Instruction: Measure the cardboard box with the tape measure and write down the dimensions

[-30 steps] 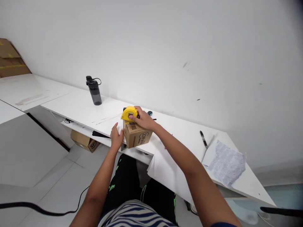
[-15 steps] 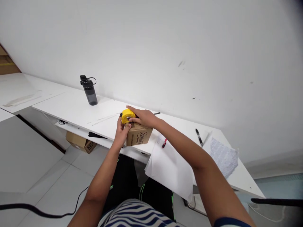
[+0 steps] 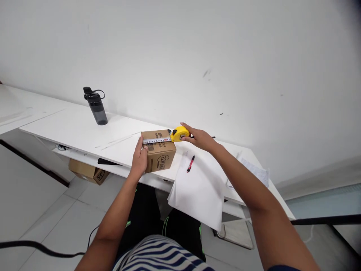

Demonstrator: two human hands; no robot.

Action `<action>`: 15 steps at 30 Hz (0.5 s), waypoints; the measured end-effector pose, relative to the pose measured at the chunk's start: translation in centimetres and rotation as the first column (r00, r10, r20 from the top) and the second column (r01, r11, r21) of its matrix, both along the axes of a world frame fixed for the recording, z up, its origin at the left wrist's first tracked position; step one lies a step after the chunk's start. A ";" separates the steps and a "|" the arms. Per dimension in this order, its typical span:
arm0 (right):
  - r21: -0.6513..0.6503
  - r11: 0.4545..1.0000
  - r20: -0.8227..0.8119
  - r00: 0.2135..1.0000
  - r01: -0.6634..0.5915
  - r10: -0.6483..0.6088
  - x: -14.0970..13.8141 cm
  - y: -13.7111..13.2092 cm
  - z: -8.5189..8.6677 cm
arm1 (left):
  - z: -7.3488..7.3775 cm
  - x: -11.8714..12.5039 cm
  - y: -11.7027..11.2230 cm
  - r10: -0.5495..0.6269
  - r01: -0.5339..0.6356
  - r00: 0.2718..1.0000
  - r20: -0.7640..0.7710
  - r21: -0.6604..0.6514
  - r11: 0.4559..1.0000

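Note:
A small brown cardboard box (image 3: 161,160) with dark print stands near the front edge of the white table. My left hand (image 3: 139,160) is closed against the box's left side, its fingers at the end of the pulled-out blade (image 3: 157,140). That numbered strip runs across the box's top face. Just past the right edge of the box, my right hand (image 3: 200,139) grips the yellow tape measure (image 3: 180,133), the strip coming out of its left side. The very tip of the blade is hidden by my left fingers.
A dark water bottle (image 3: 97,107) stands left on the table (image 3: 118,126). Right of the box lie white paper sheets (image 3: 201,192) with a red pen (image 3: 191,164); written paper (image 3: 258,173) lies further right. Another carton (image 3: 87,171) is below the tabletop.
My right hand has moved right with the tape measure, drawing the blade out across the box top. My left hand has stayed at the box's left side. The view has shifted slightly.

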State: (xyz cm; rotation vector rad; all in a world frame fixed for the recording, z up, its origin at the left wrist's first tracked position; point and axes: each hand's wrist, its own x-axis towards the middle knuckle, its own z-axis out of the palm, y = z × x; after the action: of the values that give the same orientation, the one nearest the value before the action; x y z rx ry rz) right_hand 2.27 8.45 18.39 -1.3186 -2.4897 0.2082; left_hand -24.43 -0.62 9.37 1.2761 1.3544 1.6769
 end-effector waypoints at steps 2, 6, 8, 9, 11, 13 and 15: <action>0.020 1.000 -0.003 1.000 -0.008 0.008 0.5 0.3 -0.3 | 0.0 0.0 0.1 0.001 -0.002 1.000 0.011 0.006 1.000; 0.065 0.997 0.020 0.999 -0.035 0.033 0.1 0.4 -0.2 | 0.0 0.0 0.2 0.005 -0.005 1.000 0.004 -0.024 1.000; 0.074 0.996 0.020 0.999 -0.044 0.042 -0.5 0.2 -0.1 | 0.0 0.0 0.3 -0.002 0.002 1.000 0.002 -0.017 1.000; 0.072 0.996 0.017 0.998 -0.054 0.053 -1.1 0.1 0.0 | 0.0 0.0 0.3 -0.005 0.005 1.000 0.002 -0.007 1.000; 0.071 0.993 0.015 0.996 -0.089 0.089 -2.5 -0.2 0.2 | -0.1 -0.1 0.5 -0.006 0.006 1.000 -0.003 0.016 1.000; 0.078 0.989 0.024 0.992 -0.127 0.125 -4.5 -0.6 0.2 | -0.2 -0.1 0.6 0.000 0.000 1.000 -0.013 0.028 1.000; 0.095 0.984 0.036 0.988 -0.153 0.150 -6.9 -1.0 0.2 | -0.2 -0.1 0.6 0.003 -0.002 1.000 -0.026 0.033 0.999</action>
State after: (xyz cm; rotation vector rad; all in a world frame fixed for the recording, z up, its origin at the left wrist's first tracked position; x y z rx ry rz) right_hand -4.62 7.43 18.61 -1.1022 -2.5904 0.1013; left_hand -24.50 -0.05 9.14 1.3196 1.3498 1.6962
